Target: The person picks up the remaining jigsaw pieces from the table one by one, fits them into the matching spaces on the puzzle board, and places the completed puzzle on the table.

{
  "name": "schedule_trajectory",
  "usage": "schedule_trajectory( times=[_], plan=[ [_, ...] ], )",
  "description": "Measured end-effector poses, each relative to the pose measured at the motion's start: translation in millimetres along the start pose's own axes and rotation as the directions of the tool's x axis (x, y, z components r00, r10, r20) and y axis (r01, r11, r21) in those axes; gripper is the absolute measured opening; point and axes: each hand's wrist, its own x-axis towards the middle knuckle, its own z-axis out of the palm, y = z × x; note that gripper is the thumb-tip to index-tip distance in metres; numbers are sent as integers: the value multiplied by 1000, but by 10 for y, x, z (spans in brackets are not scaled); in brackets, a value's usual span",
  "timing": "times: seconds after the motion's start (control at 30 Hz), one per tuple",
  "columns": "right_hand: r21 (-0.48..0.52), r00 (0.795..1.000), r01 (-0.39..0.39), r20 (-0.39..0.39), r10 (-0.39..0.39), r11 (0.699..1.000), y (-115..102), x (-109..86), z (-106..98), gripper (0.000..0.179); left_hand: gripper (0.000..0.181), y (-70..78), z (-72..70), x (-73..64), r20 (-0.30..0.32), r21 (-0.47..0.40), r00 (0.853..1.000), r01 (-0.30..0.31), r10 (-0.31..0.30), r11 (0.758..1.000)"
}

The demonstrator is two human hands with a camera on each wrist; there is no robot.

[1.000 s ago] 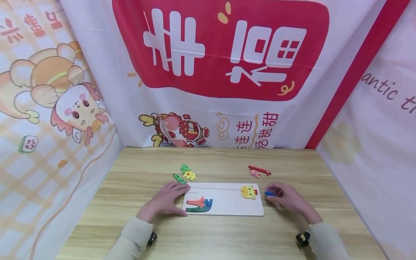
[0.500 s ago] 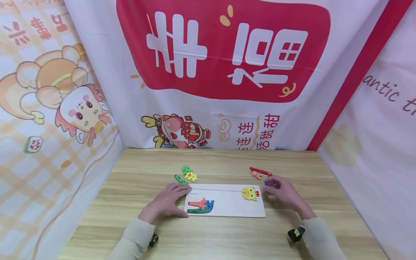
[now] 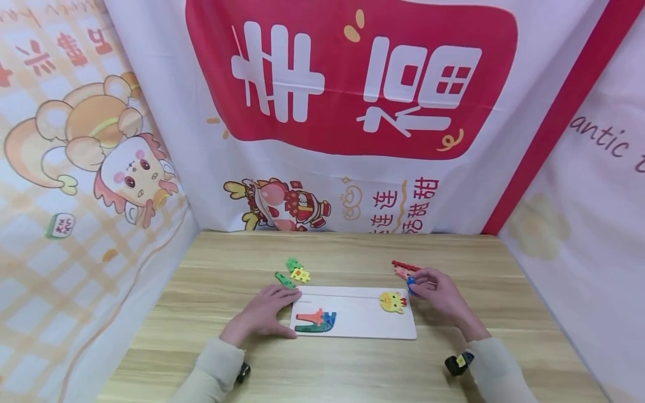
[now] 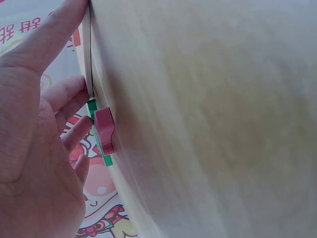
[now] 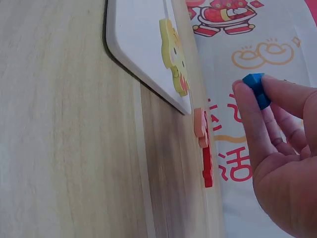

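A pale board (image 3: 370, 324) lies on the table, with a yellow giraffe-head piece (image 3: 392, 302) at its right end. Joined orange (image 3: 312, 317), blue and green puzzle pieces sit at its lower left. My left hand (image 3: 264, 313) rests against the board's left end, thumb at the near corner and fingertips at the far one; its fingers look fairly straight in the left wrist view. Beyond the board's right end, my right hand (image 3: 439, 294) pinches a small blue puzzle piece (image 5: 257, 91) between thumb and forefinger, off the table in the right wrist view. The hand partly hides this piece.
Behind the board at left lie green pieces (image 3: 285, 280) and a yellow piece (image 3: 300, 275). A red strip (image 5: 208, 168) and a pink piece (image 5: 199, 126) lie near the right hand. Printed cloths (image 3: 353, 196) hang behind and beside the wooden table (image 3: 327, 369).
My right hand has moved away from me with the blue piece, from beside the board's right edge to near the pink piece. The left hand stays on the board; the head view has shifted slightly.
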Motion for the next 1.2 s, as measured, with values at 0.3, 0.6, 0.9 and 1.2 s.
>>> schedule_trajectory(
  times=[0.3,0.6,0.9,1.2],
  plan=[
    [-6,999,28,22,-28,1000,-51,-11,10,45,105,15,24,19,4,-13,1000,9,-9,1000],
    [-8,999,4,42,-3,1000,-53,-7,49,58,106,5,34,7,10,-8,1000,2,-2,1000],
    [-54,999,34,-27,-36,998,-74,1,74,62,106,1,25,14,8,-5,1000,13,-13,1000],
    [-43,999,41,-11,-42,998,-79,-4,78,51,105,1,11,8,11,-1,1000,11,-11,1000]
  ],
)
